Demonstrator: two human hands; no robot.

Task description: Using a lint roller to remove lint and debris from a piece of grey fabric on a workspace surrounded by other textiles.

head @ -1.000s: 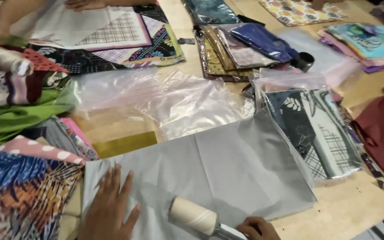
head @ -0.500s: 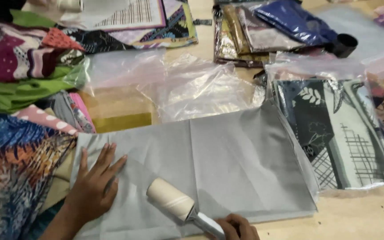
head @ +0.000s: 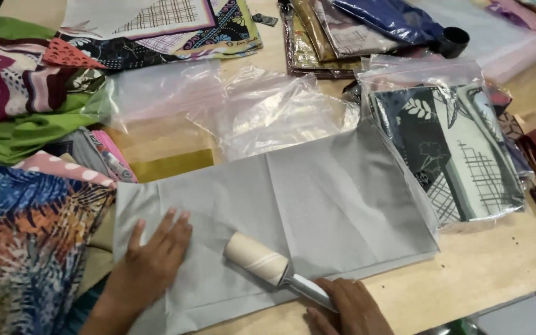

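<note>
Head view: my left hand lies flat, fingers spread, pinning the grey cloth; my right hand clasps the lint roller, lying on the cloth between both hands. I judge most cloth beyond the roller unrolled.

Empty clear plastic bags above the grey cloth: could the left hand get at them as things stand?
Probably yes: the left hand lies flat on the grey cloth, and only bare cloth separates it from the clear bags.

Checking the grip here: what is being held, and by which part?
The right hand holds a lint roller by its handle; the left hand lies flat on grey cloth.
</note>
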